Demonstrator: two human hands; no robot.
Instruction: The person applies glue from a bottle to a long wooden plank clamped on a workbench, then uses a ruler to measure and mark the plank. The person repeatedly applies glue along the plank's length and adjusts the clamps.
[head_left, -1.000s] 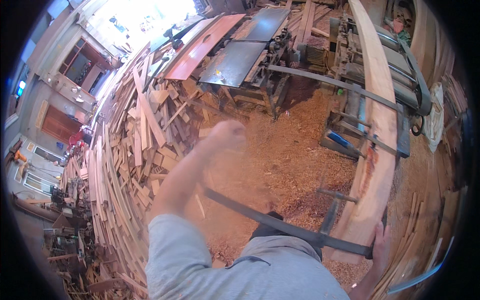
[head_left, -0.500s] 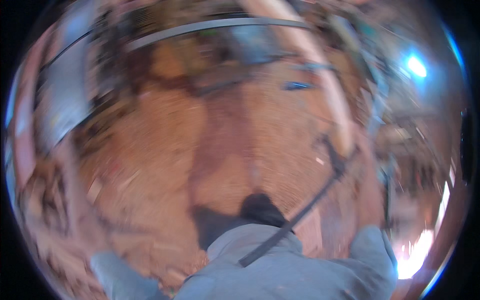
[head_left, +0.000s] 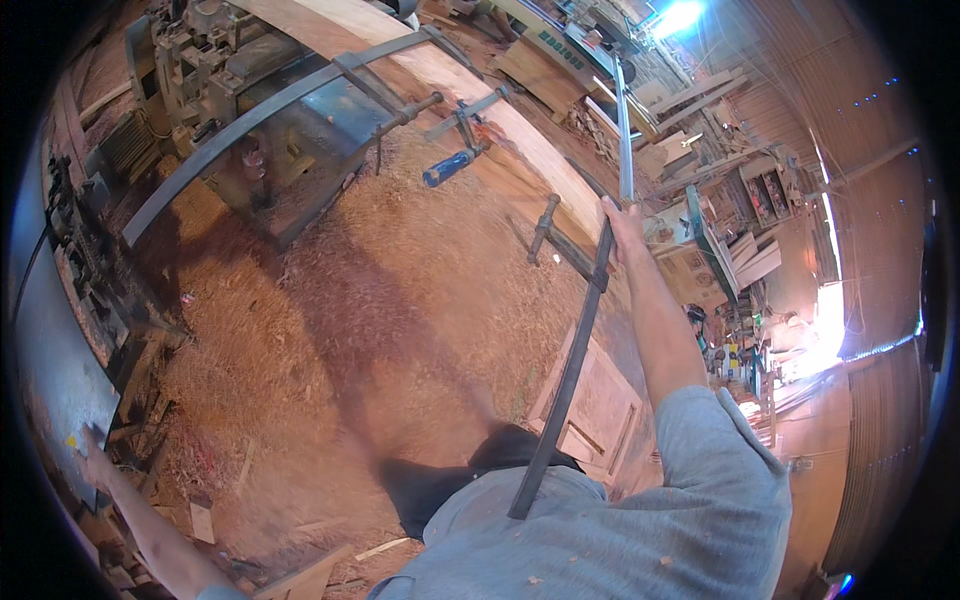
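A long pale wooden board [head_left: 500, 125] stretches from the top toward my right side, with several metal bar clamps set across it. My right hand [head_left: 627, 228] is closed around one bar clamp [head_left: 575, 370] at the board's near end. That clamp's dark bar slants down to my shirt. Another clamp with a blue handle [head_left: 448, 168] is fixed at the board's side, and a long curved-looking clamp bar [head_left: 260, 125] reaches left. Far to the left, my left hand [head_left: 97, 465] lies with fingers extended at the corner of a grey metal tabletop [head_left: 60, 360].
Sawdust and shavings cover the floor [head_left: 400, 260], with wood offcuts [head_left: 202, 520] at lower left. Machinery [head_left: 215, 70] stands at upper left. A panelled wooden piece [head_left: 595, 410] lies beside my right side. Stacked timber and a workbench [head_left: 710, 240] are on the right.
The view has swung toward the right and sharpened from a heavy blur. My left hand now appears lower and farther left; the board shows slanting across the top.
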